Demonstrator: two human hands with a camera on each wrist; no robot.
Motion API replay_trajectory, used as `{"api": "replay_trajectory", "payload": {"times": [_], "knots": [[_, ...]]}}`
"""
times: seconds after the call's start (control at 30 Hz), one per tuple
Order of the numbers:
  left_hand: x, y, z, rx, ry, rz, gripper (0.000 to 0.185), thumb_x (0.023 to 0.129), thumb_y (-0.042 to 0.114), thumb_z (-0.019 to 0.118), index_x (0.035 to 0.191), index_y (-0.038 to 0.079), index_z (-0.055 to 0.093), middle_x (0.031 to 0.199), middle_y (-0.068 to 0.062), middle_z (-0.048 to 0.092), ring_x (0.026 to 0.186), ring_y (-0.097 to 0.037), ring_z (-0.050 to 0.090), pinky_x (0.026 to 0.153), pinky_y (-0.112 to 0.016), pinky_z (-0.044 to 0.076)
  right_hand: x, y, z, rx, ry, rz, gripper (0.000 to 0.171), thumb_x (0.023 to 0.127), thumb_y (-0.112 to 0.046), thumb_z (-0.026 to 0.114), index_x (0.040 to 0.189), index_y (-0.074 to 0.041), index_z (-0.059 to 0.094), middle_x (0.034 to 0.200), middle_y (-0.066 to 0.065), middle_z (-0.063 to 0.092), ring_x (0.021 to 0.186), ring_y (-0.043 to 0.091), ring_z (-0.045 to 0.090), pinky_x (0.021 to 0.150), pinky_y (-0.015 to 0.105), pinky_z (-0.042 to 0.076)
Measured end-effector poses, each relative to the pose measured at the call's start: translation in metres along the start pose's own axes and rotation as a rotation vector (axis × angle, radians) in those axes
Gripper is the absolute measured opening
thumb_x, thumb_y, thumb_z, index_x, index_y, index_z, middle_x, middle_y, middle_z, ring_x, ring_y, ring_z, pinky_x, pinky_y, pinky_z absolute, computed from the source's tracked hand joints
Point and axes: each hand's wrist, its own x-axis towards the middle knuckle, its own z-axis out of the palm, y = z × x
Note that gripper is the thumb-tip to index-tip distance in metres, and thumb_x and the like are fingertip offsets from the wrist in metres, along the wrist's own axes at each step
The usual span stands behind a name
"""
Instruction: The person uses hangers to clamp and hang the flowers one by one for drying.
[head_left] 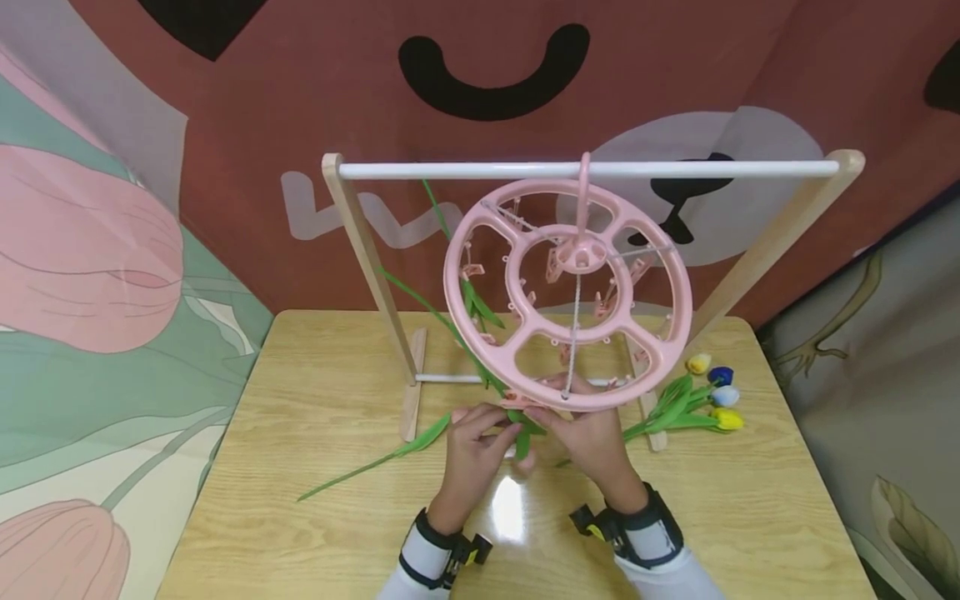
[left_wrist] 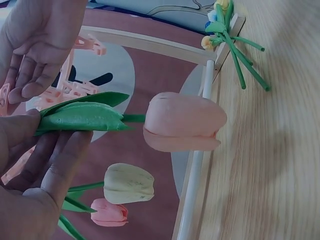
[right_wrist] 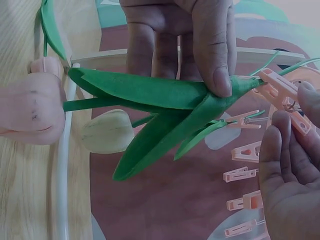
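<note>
Pink tulip [left_wrist: 184, 127] leaves pinched in left hand [head_left: 474, 454]; right hand [head_left: 592, 437] fingers on clip [right_wrist: 285, 97].

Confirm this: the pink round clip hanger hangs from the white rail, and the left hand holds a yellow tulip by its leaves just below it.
One thing is wrong: the tulip is pink, not yellow, as the left wrist view shows. The pink round clip hanger does hang from the white rail, and the left hand does hold the flower by its leaves.
</note>
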Motion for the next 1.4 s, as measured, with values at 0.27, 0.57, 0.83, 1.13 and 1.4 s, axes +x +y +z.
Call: {"api": "replay_trajectory", "payload": {"times": [0.27,0.57,0.83,1.13,1.4], "knots": [[0.0,-0.006,0.0,0.017,-0.007,0.044,0.02,0.086,-0.001,0.08,0.105,0.004,0.078,0.104,-0.013,0.077,0.087,-0.028,0.076,0.072,-0.034,0.067,0.001,-0.001,0.001,0.048,-0.025,0.031,0.036,0.076,0.016,0.081,0.106,0.002,0.069,0.109,-0.006,0.076,0.103,0.009,0.073,0.093,0.025,0.06],[0.001,-0.005,-0.003,-0.057,-0.034,-0.099,0.021,0.09,0.001,0.077,0.111,0.001,0.076,0.107,-0.014,0.075,0.098,-0.03,0.073,0.077,-0.028,0.065,-0.008,0.007,-0.002,-0.031,-0.085,0.099,0.051,0.08,0.009,0.081,0.127,-0.001,0.063,0.124,0.011,0.07,0.114,0.006,0.066,0.106,0.021,0.053],[0.003,-0.007,-0.005,-0.068,-0.038,-0.085,0.026,0.091,-0.002,0.075,0.117,0.001,0.073,0.113,-0.015,0.073,0.098,-0.031,0.074,0.076,-0.029,0.065,-0.031,0.023,-0.026,-0.278,-0.181,0.167,0.044,0.085,-0.002,0.082,0.126,-0.007,0.067,0.116,0.008,0.072,0.101,0.022,0.069,0.086,0.043,0.063],[0.001,-0.01,-0.007,-0.008,-0.009,-0.079,0.022,0.088,-0.003,0.078,0.109,0.003,0.074,0.107,-0.013,0.074,0.092,-0.03,0.073,0.076,-0.036,0.067,-0.056,0.04,-0.061,-0.389,-0.297,0.306,0.029,0.095,-0.015,0.076,0.123,-0.014,0.07,0.117,0.002,0.073,0.101,0.024,0.071,0.082,0.037,0.064],[0.0,-0.011,-0.01,0.042,-0.026,-0.04,0.013,0.089,0.004,0.08,0.101,0.006,0.074,0.099,-0.007,0.074,0.088,-0.024,0.072,0.075,-0.028,0.065,-0.071,0.053,-0.094,-0.59,-0.234,0.242,0.028,0.094,-0.007,0.075,0.122,-0.008,0.07,0.115,0.004,0.074,0.096,0.026,0.072,0.079,0.041,0.063]]}}
